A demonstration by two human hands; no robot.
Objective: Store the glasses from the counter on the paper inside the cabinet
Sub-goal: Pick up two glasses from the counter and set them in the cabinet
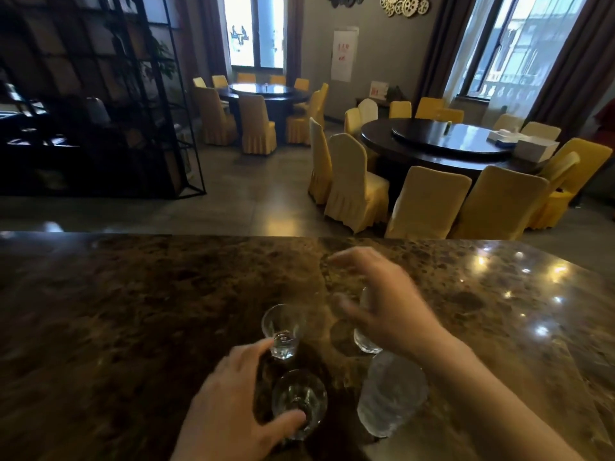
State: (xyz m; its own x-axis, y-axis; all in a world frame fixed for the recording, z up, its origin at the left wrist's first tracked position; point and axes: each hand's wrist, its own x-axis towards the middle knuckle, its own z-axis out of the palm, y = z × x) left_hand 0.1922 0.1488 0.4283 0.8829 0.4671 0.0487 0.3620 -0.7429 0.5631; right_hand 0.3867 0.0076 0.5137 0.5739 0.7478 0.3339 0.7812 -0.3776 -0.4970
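Note:
Several clear glasses stand on the dark marble counter [149, 311]. My left hand [233, 394] curls loosely around the nearest small glass [299, 399], thumb at its near side, while the index fingertip touches the base of a second small glass [283, 327] farther off. My right hand [382, 304] hovers, blurred, with fingers spread over a third glass [364, 342], partly hiding it. Below that wrist stands a taller, blurred glass [392, 394]. No cabinet or paper is in view.
The counter's far edge [299, 235] runs across the view; beyond it is a dining room floor. Round dark tables [432, 151] ringed by yellow-covered chairs [426, 201] stand on the right and at the back. A black metal shelf frame [159, 128] rises on the left.

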